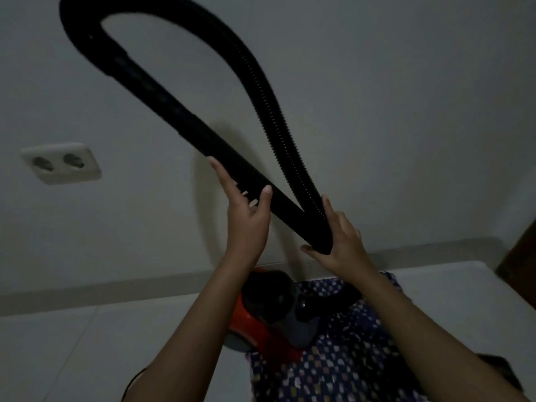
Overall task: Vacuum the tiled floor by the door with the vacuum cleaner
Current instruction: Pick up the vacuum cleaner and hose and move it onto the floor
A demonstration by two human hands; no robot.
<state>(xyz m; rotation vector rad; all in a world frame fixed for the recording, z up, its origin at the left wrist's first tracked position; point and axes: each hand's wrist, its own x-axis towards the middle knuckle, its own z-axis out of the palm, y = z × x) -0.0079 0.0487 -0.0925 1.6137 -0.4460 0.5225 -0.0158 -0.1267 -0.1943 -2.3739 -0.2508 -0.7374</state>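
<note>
A black vacuum hose [269,111] is held raised in front of a plain, matt pale wall [377,97]. The hose forms a tall loop: one limb is a smooth, rigid tube section [179,111] running diagonally down from upper left, the other a ribbed, corrugated flexible length curving down the right side. The two limbs cross low in the loop, between the hands.

The left hand [246,216] is wrapped around the smooth tube, thumb on the near side and fingers curled behind it — a closed grasp on the tube. The right hand [339,239] is placed at the lower end of the hose, fingers extended along the corrugated surface and thumb beneath; whether the hand fully encloses it cannot be told.

The vacuum cleaner body [261,317] is seen below the forearms — a rounded casing of glossy orange-red plastic with black and grey parts — resting on the pale tiled floor [87,343], close to the skirting strip [116,291]. A dark blue fabric with small pale markings [333,367] lies just beside and partly under it.

A cream double wall socket [61,163], rectangular with rounded corners, is mounted on the wall at left. A dark brown edge [522,245] is visible at far right; its nature cannot be determined.
</note>
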